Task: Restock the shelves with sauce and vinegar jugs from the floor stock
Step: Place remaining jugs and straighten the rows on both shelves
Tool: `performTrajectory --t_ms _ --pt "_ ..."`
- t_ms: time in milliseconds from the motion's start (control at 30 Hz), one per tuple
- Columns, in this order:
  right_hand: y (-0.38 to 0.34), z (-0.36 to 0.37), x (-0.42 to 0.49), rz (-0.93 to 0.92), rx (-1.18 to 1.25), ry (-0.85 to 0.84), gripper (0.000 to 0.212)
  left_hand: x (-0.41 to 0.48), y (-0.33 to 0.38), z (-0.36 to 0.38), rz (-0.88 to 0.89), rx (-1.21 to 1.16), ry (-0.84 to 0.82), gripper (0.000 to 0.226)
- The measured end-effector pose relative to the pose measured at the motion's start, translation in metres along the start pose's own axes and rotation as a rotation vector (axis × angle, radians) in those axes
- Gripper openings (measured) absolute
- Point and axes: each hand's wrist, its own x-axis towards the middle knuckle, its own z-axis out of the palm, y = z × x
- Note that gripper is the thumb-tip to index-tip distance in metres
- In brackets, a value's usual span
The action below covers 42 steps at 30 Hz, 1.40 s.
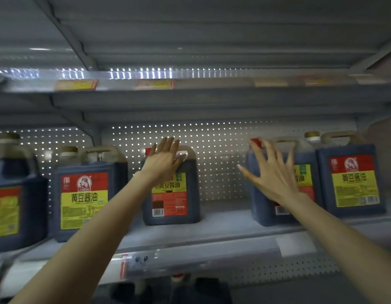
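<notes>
At frame centre on the shelf (223, 218), the left hand (166, 160), fingers straight and together, lies flat against an upright soy sauce jug (171, 200) directly behind it, while the right hand (272, 172), fingers splayed, meets the neighbouring jug (260, 209).

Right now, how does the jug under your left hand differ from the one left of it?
The centre jug has a red cap, its left neighbour a tan one. The centre jug's label runs yellow over red, the neighbour's red over yellow. The left hand rests on the centre jug only. Both stand upright, dark, on one shelf.
</notes>
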Motion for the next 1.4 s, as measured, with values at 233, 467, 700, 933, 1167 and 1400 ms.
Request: performTrajectory --t_ms 233,467,700,933,1167,1400 --pt "0.007 0.022 -0.011 0.023 0.025 0.247 0.061 0.049 -0.016 0.007 -0.062 -0.262 -0.076 0.041" --pt "0.009 0.025 -0.011 0.025 0.055 0.283 0.053 0.061 -0.019 0.007 -0.043 -0.33 -0.001 0.042" --pt "0.01 0.025 -0.011 0.022 0.047 0.275 0.051 0.052 -0.019 -0.007 -0.043 -0.439 0.03 0.035" --pt "0.01 0.025 -0.011 0.03 0.054 0.263 0.05 0.045 0.004 -0.016 0.033 -0.501 0.049 0.035" --pt "0.012 0.026 -0.01 0.024 0.107 0.302 0.051 0.06 0.048 -0.015 0.129 -0.524 -0.026 0.04" --pt "0.018 0.027 -0.01 0.003 0.074 0.306 0.052 0.076 0.106 -0.013 0.135 -0.516 -0.102 0.052"
